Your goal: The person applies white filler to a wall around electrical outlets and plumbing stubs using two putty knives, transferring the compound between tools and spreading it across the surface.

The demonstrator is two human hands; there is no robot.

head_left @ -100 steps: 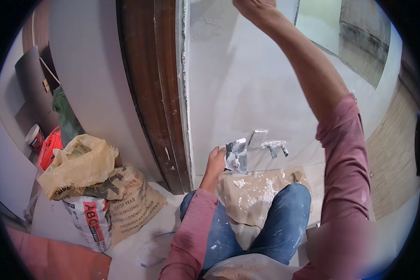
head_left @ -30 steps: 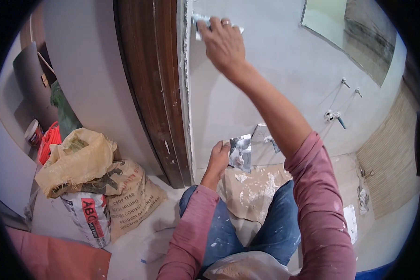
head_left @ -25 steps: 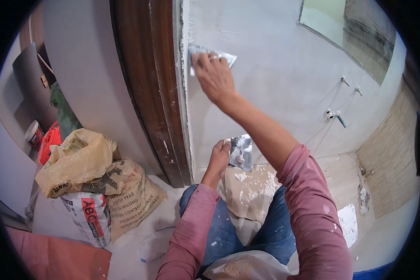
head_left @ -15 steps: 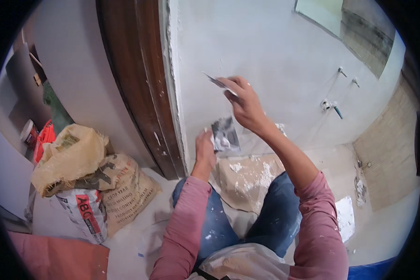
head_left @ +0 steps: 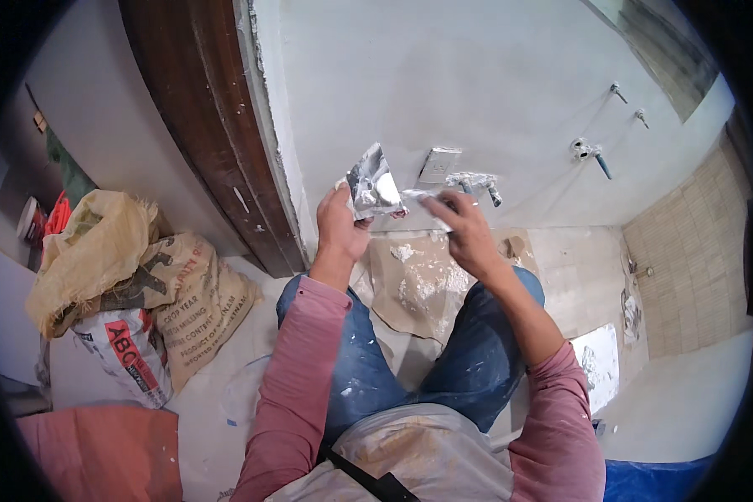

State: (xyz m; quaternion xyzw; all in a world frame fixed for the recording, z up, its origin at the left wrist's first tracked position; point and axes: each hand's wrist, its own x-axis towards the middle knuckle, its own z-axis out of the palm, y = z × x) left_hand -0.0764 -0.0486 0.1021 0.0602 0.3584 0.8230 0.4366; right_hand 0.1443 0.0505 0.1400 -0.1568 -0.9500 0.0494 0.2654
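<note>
My left hand [head_left: 340, 227] grips a wide metal putty knife [head_left: 361, 177] with its blade tilted up, and a lump of white putty [head_left: 382, 194] sits on the blade. White smears cover my left fingers. Just right of it, my right hand [head_left: 468, 236] is closed on a flat scraper [head_left: 427, 209], blurred by motion, its edge close to the putty-laden blade. Whether the two tools touch, I cannot tell. Behind both hands stands the grey-white wall [head_left: 410, 92], with a socket plate [head_left: 439, 165] and a putty-spattered tap [head_left: 479, 186] low on it.
A brown paper sheet [head_left: 418, 289] with putty crumbs lies on the floor beyond my knees. Several sacks [head_left: 201, 305] stand at the left, beside a dark wooden door frame [head_left: 201, 109]. A pipe fitting with a blue-green handle [head_left: 601, 163] sticks out of the wall. A white board [head_left: 594, 364] lies at right.
My right hand has come down from high on the wall to beside the left one. The left hand has risen with its putty knife, whose blade is turned up. The whole view has shifted.
</note>
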